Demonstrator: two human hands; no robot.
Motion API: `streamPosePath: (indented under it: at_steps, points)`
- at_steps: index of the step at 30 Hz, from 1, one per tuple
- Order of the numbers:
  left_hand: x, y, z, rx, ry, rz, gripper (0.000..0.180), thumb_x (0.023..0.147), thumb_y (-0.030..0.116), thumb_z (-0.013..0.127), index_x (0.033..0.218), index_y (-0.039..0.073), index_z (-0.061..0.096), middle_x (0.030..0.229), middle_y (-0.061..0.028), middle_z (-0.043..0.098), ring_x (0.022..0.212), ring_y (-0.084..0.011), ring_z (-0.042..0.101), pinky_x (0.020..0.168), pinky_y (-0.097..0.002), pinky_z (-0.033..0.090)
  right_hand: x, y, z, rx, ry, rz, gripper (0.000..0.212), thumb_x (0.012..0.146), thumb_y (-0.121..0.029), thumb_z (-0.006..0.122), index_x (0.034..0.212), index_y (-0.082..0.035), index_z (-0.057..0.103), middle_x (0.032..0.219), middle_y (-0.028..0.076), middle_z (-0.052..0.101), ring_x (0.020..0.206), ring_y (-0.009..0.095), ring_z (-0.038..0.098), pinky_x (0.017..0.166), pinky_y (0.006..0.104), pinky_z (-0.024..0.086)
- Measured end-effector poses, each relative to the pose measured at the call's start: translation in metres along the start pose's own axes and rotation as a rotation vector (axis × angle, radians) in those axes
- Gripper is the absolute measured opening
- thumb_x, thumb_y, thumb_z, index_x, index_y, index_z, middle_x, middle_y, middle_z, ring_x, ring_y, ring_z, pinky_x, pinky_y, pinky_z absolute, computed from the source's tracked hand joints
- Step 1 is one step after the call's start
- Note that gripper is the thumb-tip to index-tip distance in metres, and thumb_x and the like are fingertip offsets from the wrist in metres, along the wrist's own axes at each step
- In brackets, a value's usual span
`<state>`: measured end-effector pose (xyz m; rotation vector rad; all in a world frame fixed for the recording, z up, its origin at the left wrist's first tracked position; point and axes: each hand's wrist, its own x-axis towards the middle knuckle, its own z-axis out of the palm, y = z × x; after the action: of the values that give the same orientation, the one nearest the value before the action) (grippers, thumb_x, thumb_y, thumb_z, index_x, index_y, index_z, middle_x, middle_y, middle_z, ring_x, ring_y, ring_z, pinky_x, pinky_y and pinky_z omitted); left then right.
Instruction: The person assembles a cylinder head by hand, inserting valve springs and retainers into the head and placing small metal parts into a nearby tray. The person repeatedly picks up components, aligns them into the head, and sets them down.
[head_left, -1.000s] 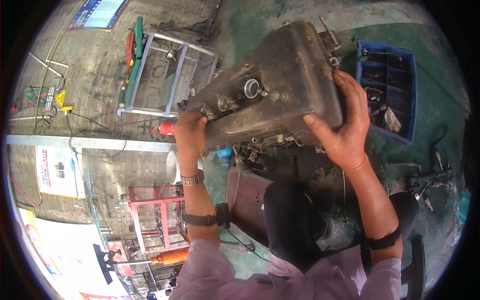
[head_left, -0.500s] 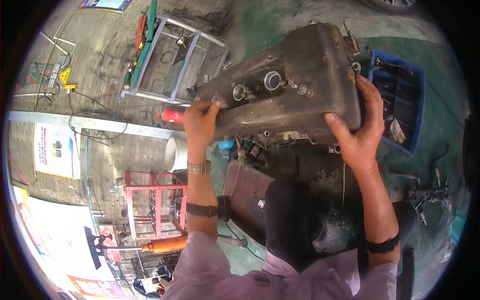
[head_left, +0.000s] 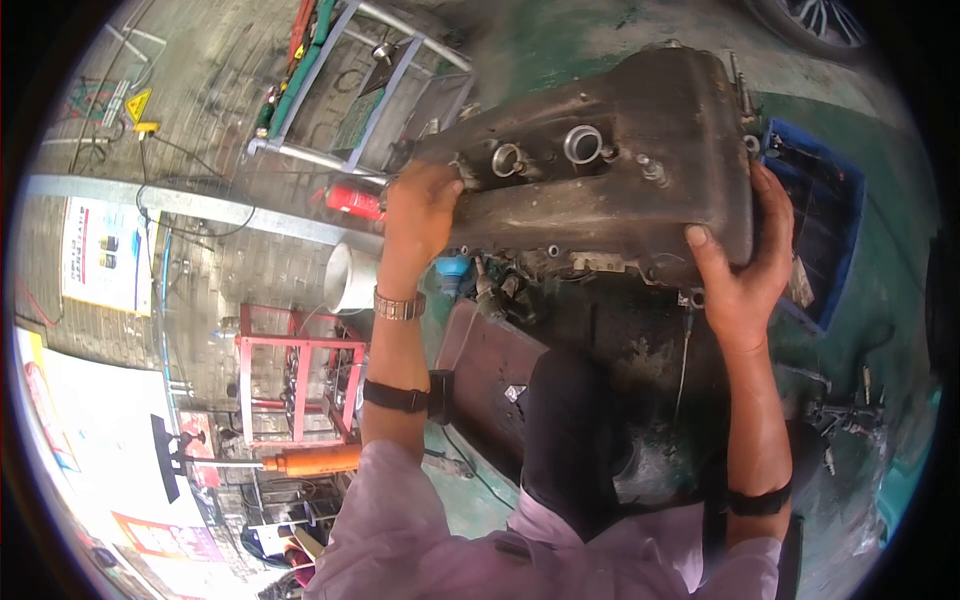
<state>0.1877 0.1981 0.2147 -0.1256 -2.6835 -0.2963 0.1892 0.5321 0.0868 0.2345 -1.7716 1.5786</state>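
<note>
Left hand and right hand clamped on opposite ends of greasy engine cover, held aloft between both grips. Advisable: keep level, thumbs on top, clear of blue crate beside right grip.

The engine cover looks like cast metal, matt and rough, caked with brown grime; the round ports on its top show brighter, bare metal rims. The left hand carries a metal-link wristwatch with a dull shine, and a black fabric-like band sits higher on that forearm. The right hand grips the cover's dirty end. The blue crate looks like smooth plastic. The floor is green, painted, scuffed and oil-stained. The sleeves look like soft pale cloth.
</note>
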Motion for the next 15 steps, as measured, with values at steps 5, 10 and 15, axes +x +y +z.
streamPosePath:
  at_steps: [5, 10, 15]
  points:
    - [0.001, -0.019, -0.023, -0.474, 0.391, -0.238, 0.023, 0.096, 0.018, 0.068, 0.098, -0.004, 0.071, 0.086, -0.0064, 0.072, 0.074, -0.0121, 0.062, 0.067, -0.0290, 0.048, -0.001, 0.001, 0.000, 0.007, -0.026, 0.027, 0.073, 0.075, -0.024, 0.086, 0.135, 0.004, 0.054, 0.136, 0.021, 0.056, 0.126, 0.035, 0.054, 0.109, 0.0434, 0.041]
    - [0.002, -0.040, -0.035, -0.329, 0.419, -0.320, 0.026, 0.095, 0.019, 0.068, 0.096, -0.006, 0.071, 0.083, -0.0073, 0.072, 0.075, -0.0104, 0.062, 0.068, -0.0275, 0.048, -0.001, 0.001, 0.000, 0.019, -0.028, 0.057, 0.073, 0.076, -0.024, 0.085, 0.136, 0.005, 0.054, 0.137, 0.020, 0.056, 0.127, 0.034, 0.053, 0.110, 0.0435, 0.039]
    - [-0.002, -0.048, -0.020, 0.034, 0.247, -0.350, 0.029, 0.087, 0.025, 0.075, 0.088, -0.004, 0.073, 0.085, -0.0182, 0.072, 0.076, -0.0303, 0.068, 0.073, -0.0394, 0.052, -0.001, 0.001, -0.001, -0.001, -0.031, 0.050, 0.075, 0.078, -0.029, 0.084, 0.137, 0.005, 0.053, 0.137, 0.020, 0.056, 0.128, 0.034, 0.053, 0.110, 0.0434, 0.039]
